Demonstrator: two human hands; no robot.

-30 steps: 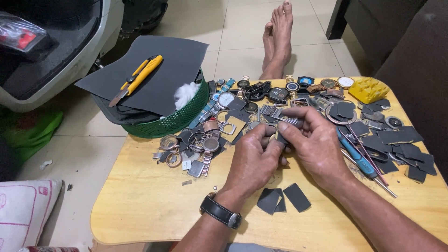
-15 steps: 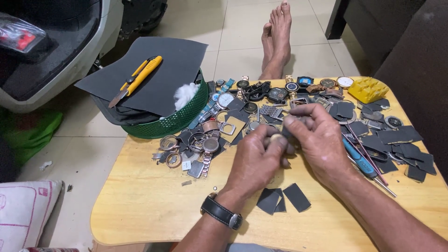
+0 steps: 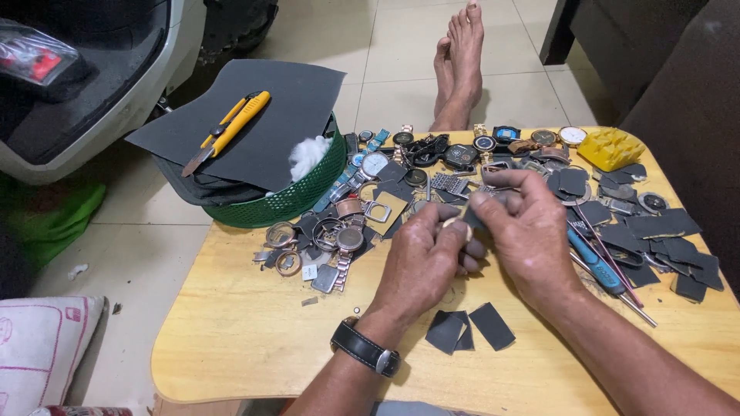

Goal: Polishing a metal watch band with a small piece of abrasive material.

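Seen from the head camera, both hands meet over the middle of a low wooden desk (image 3: 231,339). The left hand (image 3: 422,262), with a black wristwatch (image 3: 365,348) on its wrist, is curled closed around a small round metal part (image 3: 456,225) (most of it hidden by the fingers, so its exact kind cannot be told). The right hand (image 3: 532,231) is pinched narrow, thumb and fingertips pressing a dark scrap of sandpaper (image 3: 476,218) against that part; the two hands touch each other just above the desk surface.

Near the desk's front edge, just below the hands, lie three small dark sandpaper pieces (image 3: 470,327), overlapping. To the right of the right hand rest a blue-handled tool (image 3: 595,260) and thin metal rods, amid more dark sandpaper scraps (image 3: 663,235). Behind the hands spreads a heap of watch parts (image 3: 339,231): cases, dials, bracelets and rings. A yellow plastic block (image 3: 613,148) sits at the far right corner.

At the far left corner stands a green basket (image 3: 297,202), covered by a large dark sandpaper sheet (image 3: 262,123) with a yellow utility knife (image 3: 229,131) lying on it and a tuft of white cotton (image 3: 307,156) at the rim. Beyond the desk, bare feet (image 3: 459,65) rest on the tiled floor (image 3: 401,46).
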